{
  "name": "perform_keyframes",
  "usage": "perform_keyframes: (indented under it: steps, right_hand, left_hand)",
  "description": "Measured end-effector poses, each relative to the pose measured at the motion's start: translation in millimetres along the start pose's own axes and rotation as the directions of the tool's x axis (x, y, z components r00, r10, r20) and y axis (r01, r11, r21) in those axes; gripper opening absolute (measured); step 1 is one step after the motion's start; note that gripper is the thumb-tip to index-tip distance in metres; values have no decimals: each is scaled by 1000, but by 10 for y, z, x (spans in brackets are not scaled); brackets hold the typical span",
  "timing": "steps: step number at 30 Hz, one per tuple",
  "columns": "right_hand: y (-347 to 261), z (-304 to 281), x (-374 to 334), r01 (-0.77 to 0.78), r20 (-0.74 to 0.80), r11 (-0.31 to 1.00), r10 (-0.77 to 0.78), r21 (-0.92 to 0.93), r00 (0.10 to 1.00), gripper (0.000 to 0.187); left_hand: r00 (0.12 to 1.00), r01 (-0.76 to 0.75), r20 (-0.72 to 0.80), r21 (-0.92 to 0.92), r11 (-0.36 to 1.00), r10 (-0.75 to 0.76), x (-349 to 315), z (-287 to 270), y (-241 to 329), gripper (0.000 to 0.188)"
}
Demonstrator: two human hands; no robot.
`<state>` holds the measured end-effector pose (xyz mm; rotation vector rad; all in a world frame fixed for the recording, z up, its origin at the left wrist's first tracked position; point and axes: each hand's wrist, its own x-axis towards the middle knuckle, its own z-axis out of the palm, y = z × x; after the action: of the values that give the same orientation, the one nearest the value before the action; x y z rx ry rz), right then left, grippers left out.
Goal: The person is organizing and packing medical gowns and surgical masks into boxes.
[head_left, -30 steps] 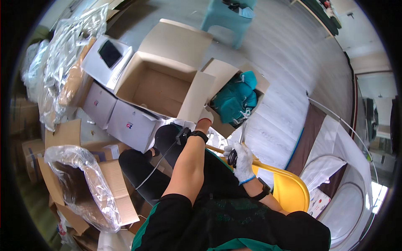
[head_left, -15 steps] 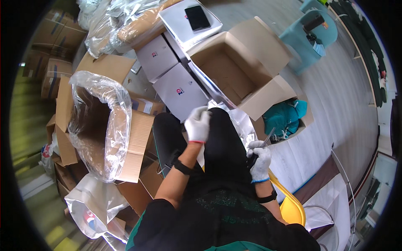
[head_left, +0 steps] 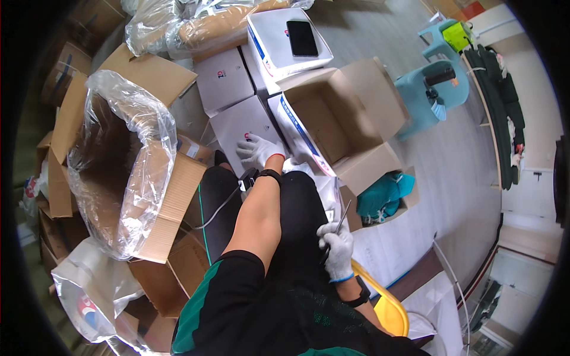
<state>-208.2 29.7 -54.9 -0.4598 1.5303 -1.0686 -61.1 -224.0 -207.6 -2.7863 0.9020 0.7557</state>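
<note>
My left hand (head_left: 259, 151), in a white glove with a red cuff edge, reaches forward with fingers spread over the top of a white carton (head_left: 243, 121). Nothing shows in its grasp; whether the palm presses on the carton I cannot tell. My right hand (head_left: 338, 252), gloved with a blue cuff edge, is closed beside my right thigh. From it a slim, pointed metal tool with a dark handle (head_left: 344, 217) sticks up; its exact kind is not clear. Crumpled white plastic (head_left: 325, 193) lies between that hand and the cartons.
An open cardboard box (head_left: 332, 118) stands ahead, a smaller box of teal fabric (head_left: 380, 197) to its right. On my left is a carton lined with clear plastic (head_left: 160, 148). A phone (head_left: 302, 38) rests on a white box; a blue stool (head_left: 415, 98) stands far right.
My left hand has gone from a closed pose above my thighs to spread fingers over the white carton. My right hand still holds the tool. The whole view has shifted.
</note>
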Motion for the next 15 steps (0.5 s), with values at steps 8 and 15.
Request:
perform_keyframes:
  steps: [8, 15]
  right_hand:
    - [-21, -48, 134, -33, 15, 999, 33, 6, 999, 15]
    - [-60, -73, 181, -86, 10, 996, 86, -14, 996, 14]
  left_hand:
    - [999, -36, -15, -58, 998, 35, -22, -188, 112, 97]
    - [977, -203, -46, 96, 975, 208, 125, -102, 205, 87]
